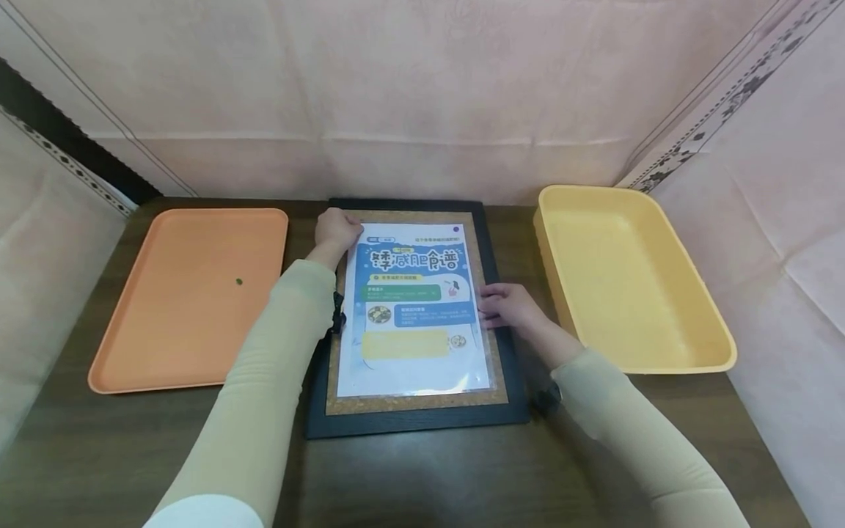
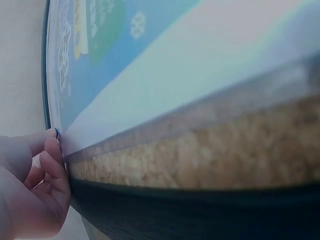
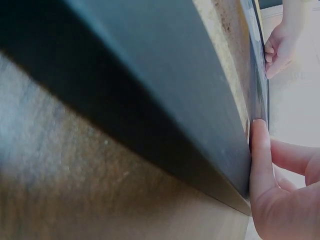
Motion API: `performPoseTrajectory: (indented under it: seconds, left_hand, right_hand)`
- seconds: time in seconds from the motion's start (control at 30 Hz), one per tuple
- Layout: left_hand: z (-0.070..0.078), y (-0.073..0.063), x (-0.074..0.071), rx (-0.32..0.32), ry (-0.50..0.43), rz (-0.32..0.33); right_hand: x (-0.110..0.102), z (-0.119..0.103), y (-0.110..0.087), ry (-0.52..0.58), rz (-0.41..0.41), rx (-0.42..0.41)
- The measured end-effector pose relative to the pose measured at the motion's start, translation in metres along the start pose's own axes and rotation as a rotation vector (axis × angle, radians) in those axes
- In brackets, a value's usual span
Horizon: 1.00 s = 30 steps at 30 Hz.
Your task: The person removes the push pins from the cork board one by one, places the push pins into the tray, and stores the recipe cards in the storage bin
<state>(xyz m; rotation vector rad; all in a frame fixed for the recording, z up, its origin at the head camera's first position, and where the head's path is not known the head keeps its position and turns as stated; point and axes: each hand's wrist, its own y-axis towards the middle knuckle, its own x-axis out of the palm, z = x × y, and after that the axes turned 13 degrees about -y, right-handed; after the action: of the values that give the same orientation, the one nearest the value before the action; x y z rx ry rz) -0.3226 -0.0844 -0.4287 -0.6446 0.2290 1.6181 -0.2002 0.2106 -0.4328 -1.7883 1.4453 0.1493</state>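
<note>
Blue paper point(image 1: 409, 315) lay long-side front-to-back, left hand point(image 1: 337, 233) pinching what looked like a pin point(image 2: 57, 133) at its far-left corner, right hand point(image 1: 513, 309) spread on its right edge.

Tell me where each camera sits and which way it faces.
Head: worn on the head, facing forward and down onto the poster; left hand, right hand and sleeves show.
Left wrist: on that wrist, facing along the corkboard; left hand shows.
Right wrist: on that wrist, facing along the dark frame; both hands show.
Both wrist views share the left hand.
</note>
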Motion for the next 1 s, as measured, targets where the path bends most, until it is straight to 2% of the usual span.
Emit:
performPoseTrajectory:
  seconds: [0.13,0.6,0.87,1.0]
  left_hand:
    - [0.001,0.001,0.000,0.000,0.016,-0.005]
    - [0.005,-0.001,-0.010,-0.074,-0.051,-0.073]
    - [0.001,0.008,-0.013,-0.140,-0.206,-0.101]
    - [0.001,0.006,-0.016,-0.159,-0.215,-0.116]
  right_hand:
    - [-0.001,-0.001,-0.001,-0.004,0.004,0.006]
    - [0.000,-0.002,0.000,-0.003,0.002,-0.007]
    - [0.000,-0.002,0.000,-0.001,0.003,-0.001]
    - [0.001,-0.002,-0.001,-0.003,0.006,0.005]
